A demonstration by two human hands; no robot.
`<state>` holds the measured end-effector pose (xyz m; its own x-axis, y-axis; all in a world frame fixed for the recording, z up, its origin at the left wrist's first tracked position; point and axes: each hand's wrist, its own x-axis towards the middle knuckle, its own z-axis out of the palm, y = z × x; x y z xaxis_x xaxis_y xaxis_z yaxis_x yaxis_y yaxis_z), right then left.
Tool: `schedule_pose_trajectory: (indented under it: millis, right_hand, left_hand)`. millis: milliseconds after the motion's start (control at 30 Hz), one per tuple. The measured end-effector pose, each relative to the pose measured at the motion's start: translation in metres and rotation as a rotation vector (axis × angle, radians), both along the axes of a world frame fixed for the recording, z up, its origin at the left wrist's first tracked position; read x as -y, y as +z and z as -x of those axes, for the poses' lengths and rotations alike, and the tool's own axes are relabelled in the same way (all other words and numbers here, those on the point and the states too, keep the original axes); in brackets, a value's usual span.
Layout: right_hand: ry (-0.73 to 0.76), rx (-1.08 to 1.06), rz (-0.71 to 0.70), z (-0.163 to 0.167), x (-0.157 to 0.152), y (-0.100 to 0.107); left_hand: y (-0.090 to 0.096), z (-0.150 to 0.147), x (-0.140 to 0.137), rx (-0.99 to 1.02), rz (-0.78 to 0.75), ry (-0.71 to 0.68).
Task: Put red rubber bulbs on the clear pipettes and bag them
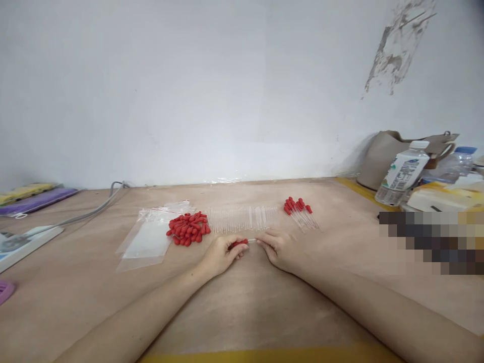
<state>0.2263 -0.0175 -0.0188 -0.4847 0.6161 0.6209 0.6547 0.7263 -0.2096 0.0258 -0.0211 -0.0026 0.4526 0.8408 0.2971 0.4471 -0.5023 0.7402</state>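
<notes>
Between thumb and fingers, my left hand grips a red rubber dropper bulb. A thin clear glass tube runs from the bulb's end to my right hand, whose thumb and fingers pinch its other end. How deep the tube sits in the bulb is hidden. Behind my hands lies a row of clear glass tubes. A heap of loose red bulbs is to their left. On the right, several droppers with red bulbs lie side by side, tubes pointing toward me.
Clear plastic bags lie left of the bulb heap. Farther left are a white power strip with a grey cable and yellow and purple packets. A bottle, a beige bag and other items crowd the right side.
</notes>
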Motion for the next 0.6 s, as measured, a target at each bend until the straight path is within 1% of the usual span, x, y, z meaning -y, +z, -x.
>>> schedule_pose_trajectory:
  millis: [67, 200, 300, 433, 600]
  right_hand:
    - [0.006, -0.015, 0.006, 0.0008, 0.0006, -0.0003]
    - [0.079, -0.070, 0.021, -0.0023, 0.0011, 0.0028]
    - [0.111, -0.068, 0.009, -0.0058, 0.0007, 0.0048]
    - [0.145, -0.074, -0.019, -0.0067, -0.0010, 0.0038]
    - [0.162, -0.088, -0.066, -0.0053, -0.0052, -0.0012]
  left_hand:
    - [0.0001, 0.0012, -0.0017, -0.003, -0.037, 0.028]
    - [-0.0013, 0.0053, -0.0048, 0.020, -0.087, 0.076]
    - [-0.0016, 0.0070, -0.0045, 0.030, -0.100, 0.071]
    - [-0.0007, 0.0062, -0.0031, 0.020, -0.083, 0.035]
    - [-0.0017, 0.0043, -0.0048, 0.084, 0.008, -0.017]
